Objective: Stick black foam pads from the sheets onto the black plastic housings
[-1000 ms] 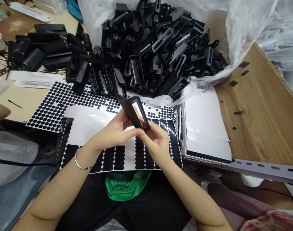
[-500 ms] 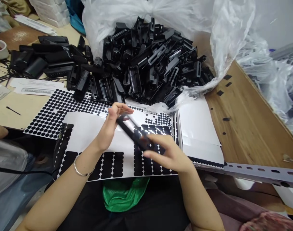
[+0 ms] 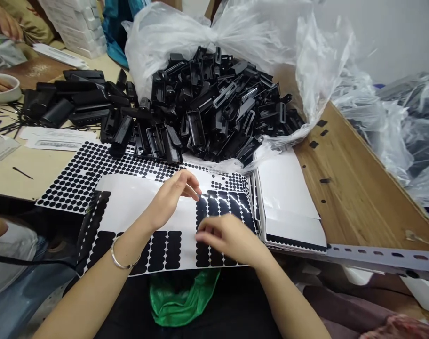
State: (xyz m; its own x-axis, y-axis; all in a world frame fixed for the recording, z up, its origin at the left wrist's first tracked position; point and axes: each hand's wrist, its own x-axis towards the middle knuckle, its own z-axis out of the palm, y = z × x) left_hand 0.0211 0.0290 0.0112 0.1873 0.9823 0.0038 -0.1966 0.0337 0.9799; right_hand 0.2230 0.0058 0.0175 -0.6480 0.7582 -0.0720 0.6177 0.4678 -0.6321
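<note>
My left hand (image 3: 175,194) hovers over the sticker sheet (image 3: 130,190) with its fingers loosely bent and a little apart; I see nothing held in it. Close by on the right is my right hand (image 3: 232,236), fingers curled and thumb slightly apart, with no part visible in its grasp. Beneath both hands lies that white sheet, carrying rows of joined black stickers (image 3: 174,249). Behind it, another sheet with small round black dots (image 3: 68,181) rests on the table. A large heap of black plastic housings (image 3: 196,127) spreads beyond the sheets.
Clear plastic film (image 3: 172,28) surrounds the heap. To the right are stacked white sheets (image 3: 288,188) and a wooden board (image 3: 355,188) with scattered black bits. A green bag (image 3: 182,301) hangs below the table edge. Another person's hand (image 3: 4,21) shows at upper left.
The long black plastic part my right hand held is out of that hand and no longer distinguishable. My left hand has moved slightly right and down; the view has shifted a little.
</note>
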